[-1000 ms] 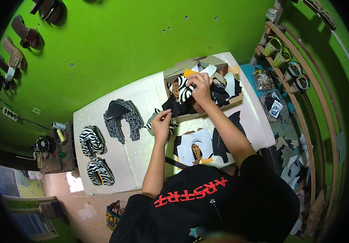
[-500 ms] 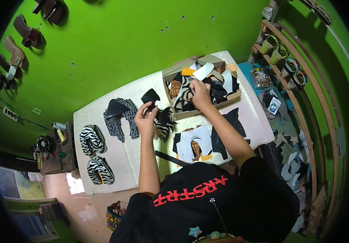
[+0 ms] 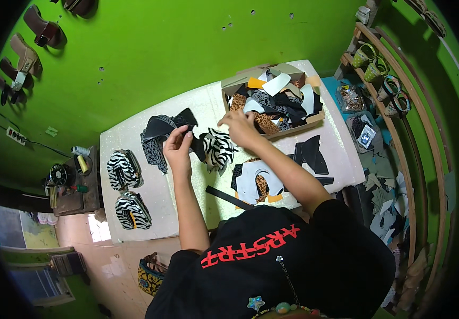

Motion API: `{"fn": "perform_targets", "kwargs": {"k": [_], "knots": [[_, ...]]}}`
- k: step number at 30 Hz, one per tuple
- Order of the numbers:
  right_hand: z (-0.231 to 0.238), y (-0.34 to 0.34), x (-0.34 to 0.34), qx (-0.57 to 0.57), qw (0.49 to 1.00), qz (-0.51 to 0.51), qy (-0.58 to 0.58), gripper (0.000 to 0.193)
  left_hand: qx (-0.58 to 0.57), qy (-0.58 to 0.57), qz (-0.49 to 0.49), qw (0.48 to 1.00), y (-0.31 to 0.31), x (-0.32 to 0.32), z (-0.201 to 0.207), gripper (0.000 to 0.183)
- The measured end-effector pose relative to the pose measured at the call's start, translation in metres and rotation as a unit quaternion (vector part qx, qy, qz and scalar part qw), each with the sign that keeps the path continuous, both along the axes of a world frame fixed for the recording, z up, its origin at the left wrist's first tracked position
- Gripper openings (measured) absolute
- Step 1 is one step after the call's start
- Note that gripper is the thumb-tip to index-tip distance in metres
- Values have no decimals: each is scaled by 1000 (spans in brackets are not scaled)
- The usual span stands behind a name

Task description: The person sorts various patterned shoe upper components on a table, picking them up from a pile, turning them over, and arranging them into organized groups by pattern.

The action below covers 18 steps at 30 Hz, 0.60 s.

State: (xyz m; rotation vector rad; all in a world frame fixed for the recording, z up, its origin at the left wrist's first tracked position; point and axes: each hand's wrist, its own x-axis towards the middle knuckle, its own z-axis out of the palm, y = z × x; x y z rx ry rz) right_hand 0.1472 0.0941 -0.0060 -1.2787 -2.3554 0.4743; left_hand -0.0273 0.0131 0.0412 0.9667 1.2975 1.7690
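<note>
My left hand (image 3: 178, 146) is over the middle of the table, thumb and fingers pinched at a black cut piece (image 3: 185, 118). That piece overlaps a grey-patterned piece with black on top (image 3: 155, 143). My right hand (image 3: 240, 128) hovers with fingers apart and nothing visible in them, between the zebra-striped pieces (image 3: 218, 150) and the cardboard box (image 3: 293, 130). Leopard-print, grey, black and white scraps (image 3: 280, 103) fill the box. In front of my right forearm lie white cut pieces (image 3: 248, 181) over leopard print, with black pieces (image 3: 312, 154) to the right.
Two zebra-striped stacks (image 3: 124, 170) sit on the left part of the white table (image 3: 176, 228). A black strip (image 3: 228, 198) lies near its front edge. Beyond the left edge stands a machine with spools (image 3: 72, 178). A wooden rack with shoes (image 3: 375, 69) rises on the right.
My right hand has come out of the box, leftward; a zebra piece now lies on the table beside the other. My left hand has moved left with the black piece.
</note>
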Motion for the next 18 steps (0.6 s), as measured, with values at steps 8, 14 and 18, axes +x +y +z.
{"fn": "perform_targets", "kwargs": {"k": [8, 14, 18], "knots": [[31, 75, 81, 28, 975, -205, -74, 19, -28, -32, -115, 992, 13, 40, -5, 22], [3, 79, 96, 113, 955, -147, -233, 18, -9, -48, -191, 980, 42, 81, 4, 24], [6, 82, 102, 160, 946, -131, -249, 9, -38, -12, -185, 982, 59, 85, -8, 28]]}}
